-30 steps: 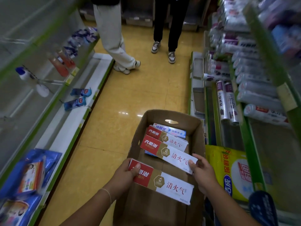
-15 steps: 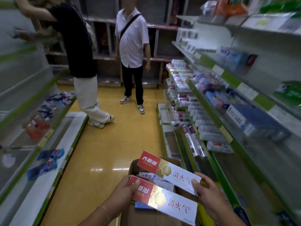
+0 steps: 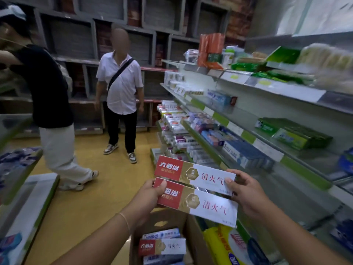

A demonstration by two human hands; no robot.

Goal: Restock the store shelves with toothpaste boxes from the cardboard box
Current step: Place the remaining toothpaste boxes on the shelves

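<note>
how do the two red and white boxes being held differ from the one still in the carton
The held boxes are lifted up toward the shelves, gripped by the left hand and right hand; the carton box lies flat, untouched, among blue boxes. The held pair overlap each other. All three share the same red, gold and white design.

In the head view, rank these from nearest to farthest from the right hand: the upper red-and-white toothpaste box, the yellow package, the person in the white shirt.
1. Upper red-and-white toothpaste box: held in the right hand.
2. Yellow package: below the hand, beside the cardboard box.
3. Person in the white shirt: far down the aisle, to the left.
</note>
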